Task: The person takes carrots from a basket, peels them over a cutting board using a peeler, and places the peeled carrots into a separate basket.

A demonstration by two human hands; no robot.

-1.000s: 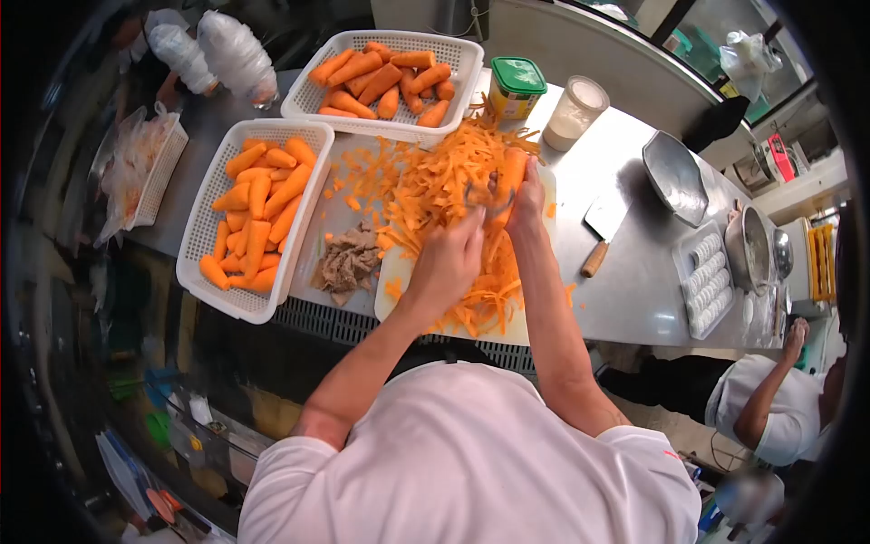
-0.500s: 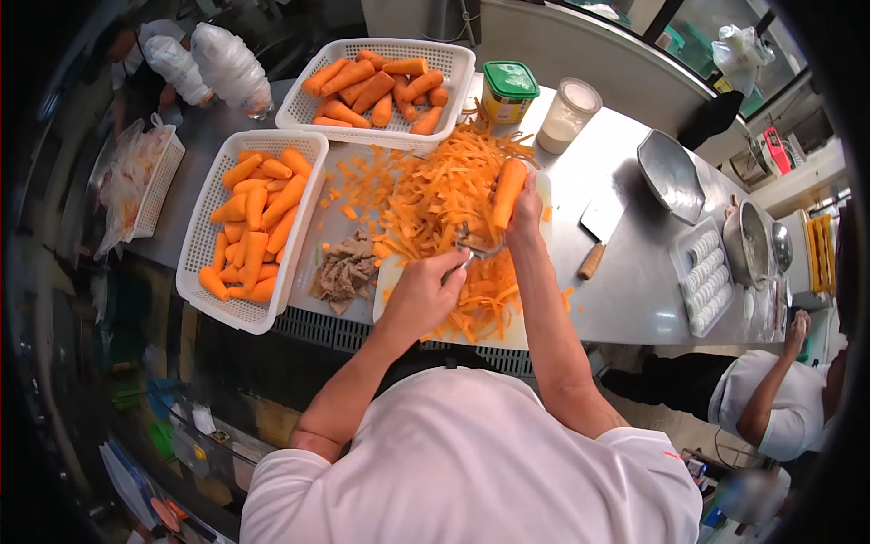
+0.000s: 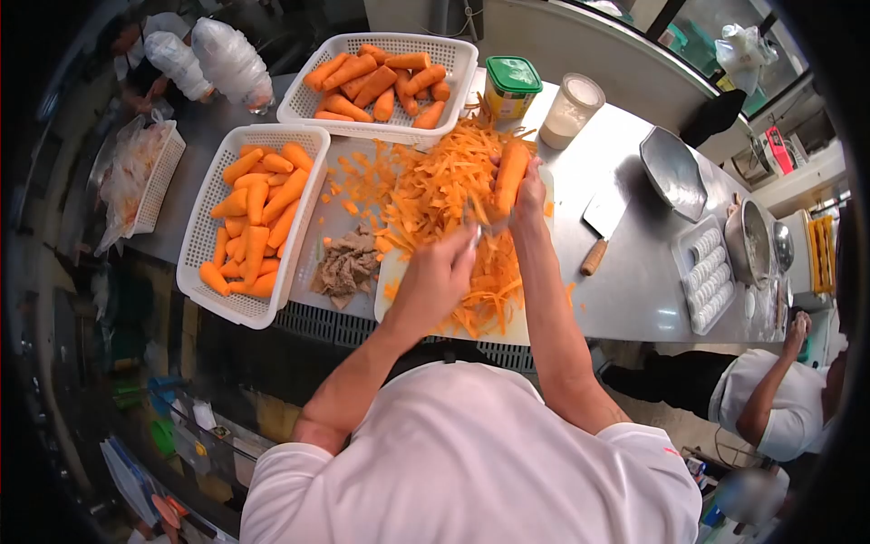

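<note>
My left hand (image 3: 435, 276) is closed round a peeler (image 3: 475, 234), blurred by motion and partly hidden by the fingers. The peeler is close to the lower end of a carrot (image 3: 512, 177); whether it touches cannot be made out. In my right hand (image 3: 529, 199) that carrot is gripped, tilted with its thick end up and away from me. Beneath both hands a large heap of orange carrot peelings (image 3: 435, 186) spreads over a white cutting board (image 3: 391, 288). Left of the board lies a crumpled brown cloth (image 3: 346, 263).
Two white baskets of carrots stand left (image 3: 193, 263) and behind (image 3: 294, 107). Rightward are a cleaver (image 3: 602, 222), green-lidded tub (image 3: 512, 86), jar (image 3: 571, 111), dark tray (image 3: 672, 172) and a tray of white pieces (image 3: 705, 276). People stand at the far left and right.
My left hand with the peeler has shifted slightly up and right, nearer the carrot. My right hand still grips the carrot in almost the same place.
</note>
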